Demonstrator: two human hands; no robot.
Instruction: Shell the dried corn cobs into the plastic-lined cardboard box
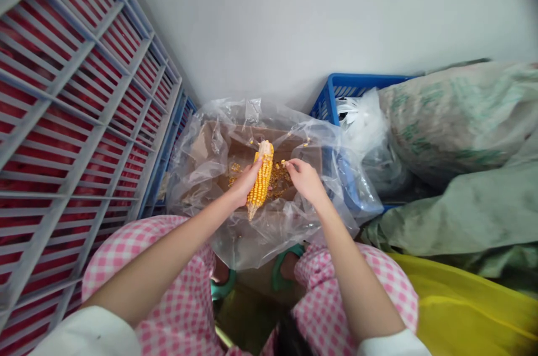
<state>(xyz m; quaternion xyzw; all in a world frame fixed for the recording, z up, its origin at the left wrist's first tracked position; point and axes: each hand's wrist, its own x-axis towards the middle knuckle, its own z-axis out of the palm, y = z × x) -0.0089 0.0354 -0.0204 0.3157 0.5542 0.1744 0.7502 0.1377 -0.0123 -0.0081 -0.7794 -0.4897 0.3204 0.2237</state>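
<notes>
A person's left hand (246,182) wraps firmly around a part-stripped ear of corn (261,179), holding it tilted over a cardboard box (247,148) lined with a clear plastic bag (197,176). The right hand (305,179) sits just beside the ear, its fingertips (286,163) pinched closed; whether a kernel is between them is too small to tell. Loose kernels (279,181) lie in the box below. A blue plastic basket (342,87) and woven sacks (458,120) stand to the right, with a grey-and-red crate stack (75,120) to the left.
</notes>
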